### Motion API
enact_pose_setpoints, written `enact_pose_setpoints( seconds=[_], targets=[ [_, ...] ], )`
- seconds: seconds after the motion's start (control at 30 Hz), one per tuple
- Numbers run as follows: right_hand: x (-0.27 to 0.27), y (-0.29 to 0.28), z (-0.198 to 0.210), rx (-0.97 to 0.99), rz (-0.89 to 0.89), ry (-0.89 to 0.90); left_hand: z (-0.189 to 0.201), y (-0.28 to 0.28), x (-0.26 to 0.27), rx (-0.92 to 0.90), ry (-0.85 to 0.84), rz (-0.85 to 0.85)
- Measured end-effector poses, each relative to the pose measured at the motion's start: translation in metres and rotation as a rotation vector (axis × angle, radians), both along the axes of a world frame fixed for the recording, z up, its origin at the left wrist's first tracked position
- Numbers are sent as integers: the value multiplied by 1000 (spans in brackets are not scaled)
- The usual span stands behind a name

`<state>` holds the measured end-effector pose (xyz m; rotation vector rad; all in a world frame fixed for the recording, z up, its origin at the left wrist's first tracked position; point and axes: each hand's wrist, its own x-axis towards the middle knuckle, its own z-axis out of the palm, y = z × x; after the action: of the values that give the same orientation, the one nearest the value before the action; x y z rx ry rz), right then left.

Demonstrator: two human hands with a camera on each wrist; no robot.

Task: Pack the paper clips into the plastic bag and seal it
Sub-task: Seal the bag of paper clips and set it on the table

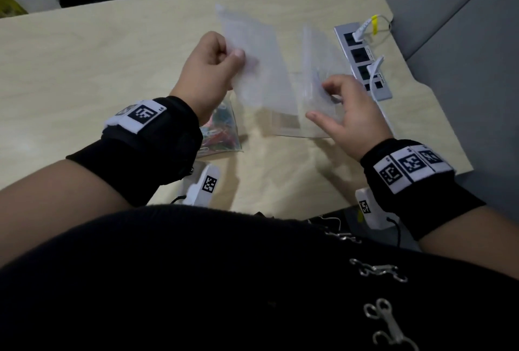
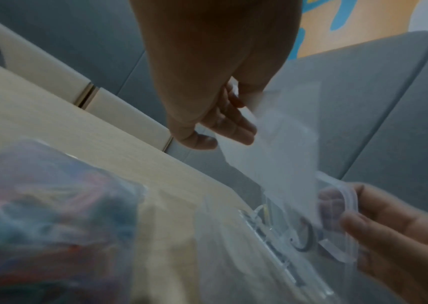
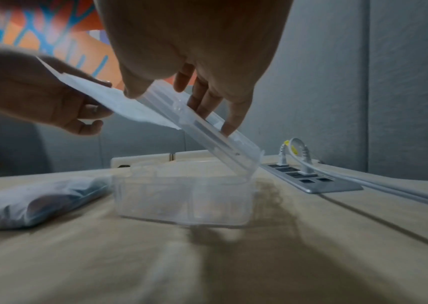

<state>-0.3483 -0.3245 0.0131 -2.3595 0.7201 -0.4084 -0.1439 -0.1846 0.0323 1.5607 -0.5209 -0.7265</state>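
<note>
- my left hand [image 1: 209, 70] pinches the bag [image 1: 252, 41], held above the bench [image 1: 84, 56]
- right hand [image 1: 348, 114] grips the lid [image 3: 207, 133] of the box [image 3: 181, 197], tilted open
- clips [image 1: 222, 131] lie pouched under my left wrist

This looks like an office or a meeting room. The surface [image 1: 112, 56] is a pale wood-look desk top, and a grey socket panel [image 1: 362, 61] is sunk flush into it, with rows of square ports. White cables [image 1: 375, 70] are plugged into the panel, one of them with a yellow tag [image 1: 374, 23]. Grey padded panels [image 2: 363, 92], split by straight seams, stand behind the desk like an upholstered wall or bench back. Above them the wall carries an orange and blue painted pattern [image 3: 38, 26]. A cream rail [image 2: 52, 67] runs along the far edge. Coloured paper clips [image 1: 222, 134] in a clear pouch lie on the desk, which is ordinary office stock.
</note>
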Motion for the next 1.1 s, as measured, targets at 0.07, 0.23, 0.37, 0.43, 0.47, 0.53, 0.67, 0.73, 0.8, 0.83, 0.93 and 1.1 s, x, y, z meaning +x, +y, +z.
enact_pose_setpoints(
  seconds=[0.07,0.23,0.37,0.43,0.47,0.53,0.67,0.73,0.8,0.83,0.93,1.1],
  targets=[
    [-5,-1,1,66,-49,-91,1,-8,-4,-64,60,-20],
    [-13,0,-1,124,-103,-195,-21,-35,-13,288,-238,-99],
    [-13,0,0,129,-114,-208,-35,-48,-25,820,-568,-234],
    [-13,-1,1,120,-112,-204,-34,-45,-33,847,-611,-193],
    [-13,-2,1,120,-113,-208,-34,-40,-39,798,-690,-189],
    [-13,-2,0,124,-123,-231,-35,-28,-56,642,-934,-294],
    [-12,-3,0,130,-146,-267,-44,-19,-80,660,-1183,-805],
    [-12,-4,0,126,-139,-259,-50,-27,-79,765,-1138,-879],
    [-13,-5,0,117,-123,-247,-53,-36,-77,817,-1130,-904],
    [-13,-5,0,108,-113,-240,-55,-40,-76,840,-1149,-918],
    [-14,-5,-5,81,-77,-208,-57,-52,-74,952,-1144,-963],
    [-9,-2,-6,27,15,-97,-50,-51,-71,864,-1040,-839]
  ],
)
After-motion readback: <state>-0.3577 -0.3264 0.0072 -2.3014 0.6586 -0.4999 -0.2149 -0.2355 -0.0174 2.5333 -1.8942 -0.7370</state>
